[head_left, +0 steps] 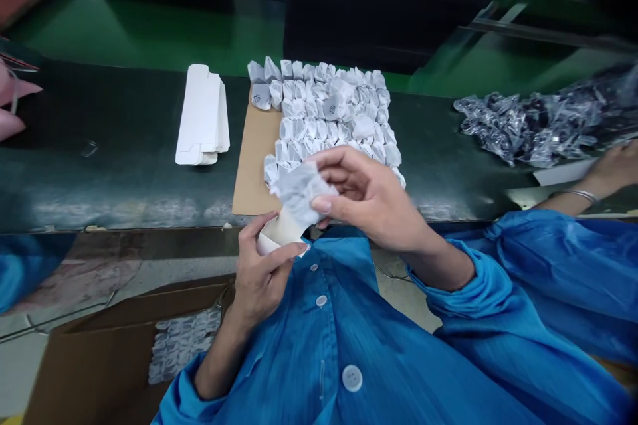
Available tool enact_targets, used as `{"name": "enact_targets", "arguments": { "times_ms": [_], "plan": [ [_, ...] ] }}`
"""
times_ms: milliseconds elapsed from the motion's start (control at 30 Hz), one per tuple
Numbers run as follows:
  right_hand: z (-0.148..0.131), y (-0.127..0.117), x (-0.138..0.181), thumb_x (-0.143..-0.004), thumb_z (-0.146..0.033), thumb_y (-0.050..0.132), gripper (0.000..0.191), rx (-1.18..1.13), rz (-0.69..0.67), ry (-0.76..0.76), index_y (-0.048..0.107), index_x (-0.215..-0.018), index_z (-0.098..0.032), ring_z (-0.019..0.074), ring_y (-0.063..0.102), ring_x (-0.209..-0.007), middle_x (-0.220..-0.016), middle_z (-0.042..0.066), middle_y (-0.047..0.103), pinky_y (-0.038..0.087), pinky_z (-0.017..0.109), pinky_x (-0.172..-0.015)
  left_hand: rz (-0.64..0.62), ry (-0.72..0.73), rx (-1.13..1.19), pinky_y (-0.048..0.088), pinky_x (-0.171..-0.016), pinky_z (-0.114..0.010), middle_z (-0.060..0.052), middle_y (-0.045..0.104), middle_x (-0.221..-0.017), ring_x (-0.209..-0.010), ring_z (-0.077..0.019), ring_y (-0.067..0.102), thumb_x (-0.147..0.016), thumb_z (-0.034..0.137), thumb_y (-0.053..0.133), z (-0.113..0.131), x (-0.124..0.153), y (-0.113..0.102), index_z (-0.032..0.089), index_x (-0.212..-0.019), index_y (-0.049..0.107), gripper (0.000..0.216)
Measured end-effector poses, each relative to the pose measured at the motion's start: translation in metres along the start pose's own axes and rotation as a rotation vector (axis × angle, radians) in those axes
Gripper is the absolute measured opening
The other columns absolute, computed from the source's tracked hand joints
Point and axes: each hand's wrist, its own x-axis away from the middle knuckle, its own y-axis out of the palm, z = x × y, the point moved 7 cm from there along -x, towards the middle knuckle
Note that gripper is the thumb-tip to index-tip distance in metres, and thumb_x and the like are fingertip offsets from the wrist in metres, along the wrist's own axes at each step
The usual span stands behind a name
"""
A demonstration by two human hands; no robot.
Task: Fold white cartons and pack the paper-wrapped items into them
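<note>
My left hand [262, 265] is closed around a small white carton [280, 232], held upright in front of my blue coat. My right hand [366, 196] pinches a grey plastic-wrapped packet [298, 191] at the carton's open top. Just beyond my hands, several rows of the same wrapped packets [331, 116] lie on a brown cardboard sheet [254, 153] on the dark green conveyor belt [114, 139].
A stack of flat white carton blanks [202, 113] lies left of the cardboard. A heap of dark items in clear bags [541, 123] sits at the right, with another person's hand with a bracelet [608, 169] beside it. A cardboard box with more packets [182, 342] stands below left.
</note>
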Motion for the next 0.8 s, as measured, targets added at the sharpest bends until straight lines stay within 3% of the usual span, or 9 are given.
{"name": "enact_targets", "arguments": {
  "times_ms": [100, 167, 300, 367, 433, 567, 733, 800],
  "plan": [
    [0.007, 0.006, -0.003, -0.086, -0.024, 0.069, 0.036, 0.143, -0.086, 0.056, 0.056, -0.119, -0.016, 0.0144, 0.067, -0.087, -0.1, 0.004, 0.066, 0.061, 0.024, -0.065, -0.017, -0.01, -0.038, 0.05, -0.097, -0.037, -0.003, 0.038, -0.146, -0.131, -0.0259, 0.047, -0.084, 0.009, 0.067, -0.002, 0.002, -0.001, 0.034, -0.102, 0.074, 0.031],
    [0.006, 0.004, -0.003, -0.088, -0.023, 0.066, 0.039, 0.35, -0.079, -0.026, 0.056, -0.125, -0.017, 0.0167, 0.067, -0.097, -0.108, 0.006, 0.066, 0.061, 0.027, -0.074, -0.044, -0.044, -0.06, 0.051, -0.096, -0.039, -0.004, 0.038, -0.145, -0.13, -0.0281, 0.048, -0.085, 0.013, 0.067, -0.006, 0.003, -0.001, 0.034, -0.103, 0.075, 0.029],
    [-0.013, 0.017, 0.014, -0.097, -0.017, 0.052, 0.028, 1.03, -0.065, -0.522, 0.058, -0.125, -0.015, 0.0231, 0.061, -0.113, -0.121, 0.012, 0.065, 0.057, 0.038, -0.089, -0.131, -0.137, 0.043, 0.052, -0.098, -0.038, -0.004, 0.04, -0.141, -0.126, -0.0266, 0.051, -0.088, 0.018, 0.065, -0.009, 0.003, 0.0, 0.033, -0.103, 0.076, 0.024],
    [-0.013, 0.036, 0.028, -0.099, -0.013, 0.045, 0.022, 1.365, -0.219, -0.744, 0.062, -0.113, -0.01, 0.0239, 0.061, -0.105, -0.115, 0.014, 0.066, 0.056, 0.039, -0.084, -0.212, -0.177, 0.168, 0.05, -0.102, -0.038, -0.003, 0.041, -0.142, -0.128, -0.0253, 0.05, -0.089, 0.019, 0.065, -0.008, 0.003, 0.002, 0.033, -0.103, 0.075, 0.023],
    [-0.006, 0.046, 0.038, -0.101, -0.012, 0.041, 0.023, 1.58, -0.422, -0.786, 0.064, -0.105, -0.009, 0.022, 0.06, -0.095, -0.107, 0.014, 0.065, 0.055, 0.035, -0.074, -0.31, -0.202, 0.278, 0.047, -0.107, -0.038, -0.002, 0.04, -0.146, -0.134, -0.0255, 0.047, -0.089, 0.019, 0.065, -0.005, 0.005, 0.006, 0.034, -0.104, 0.075, 0.023],
    [-0.007, 0.045, 0.046, -0.103, -0.012, 0.035, 0.027, 1.633, -0.64, -0.714, 0.061, -0.109, -0.01, 0.0184, 0.057, -0.088, -0.108, 0.011, 0.064, 0.053, 0.032, -0.069, -0.42, -0.229, 0.368, 0.046, -0.111, -0.042, 0.0, 0.037, -0.151, -0.139, -0.0271, 0.043, -0.09, 0.02, 0.065, -0.003, 0.013, 0.009, 0.037, -0.106, 0.074, 0.025],
    [-0.002, 0.042, 0.045, -0.105, -0.016, 0.035, 0.025, 1.532, -0.737, -0.686, 0.06, -0.107, -0.013, 0.0162, 0.056, -0.083, -0.106, 0.009, 0.064, 0.053, 0.03, -0.067, -0.472, -0.165, 0.305, 0.051, -0.106, -0.041, 0.001, 0.035, -0.153, -0.137, -0.0283, 0.045, -0.09, 0.018, 0.064, 0.004, 0.015, 0.012, 0.038, -0.104, 0.076, 0.028],
    [0.005, 0.045, 0.046, -0.103, -0.014, 0.039, 0.021, 1.572, -0.725, -0.756, 0.06, -0.105, -0.012, 0.0173, 0.058, -0.086, -0.105, 0.011, 0.065, 0.053, 0.031, -0.068, -0.465, -0.141, 0.262, 0.051, -0.107, -0.043, 0.001, 0.034, -0.154, -0.139, -0.0296, 0.044, -0.09, 0.018, 0.062, 0.006, 0.014, 0.012, 0.038, -0.108, 0.075, 0.029]
  ]
}}
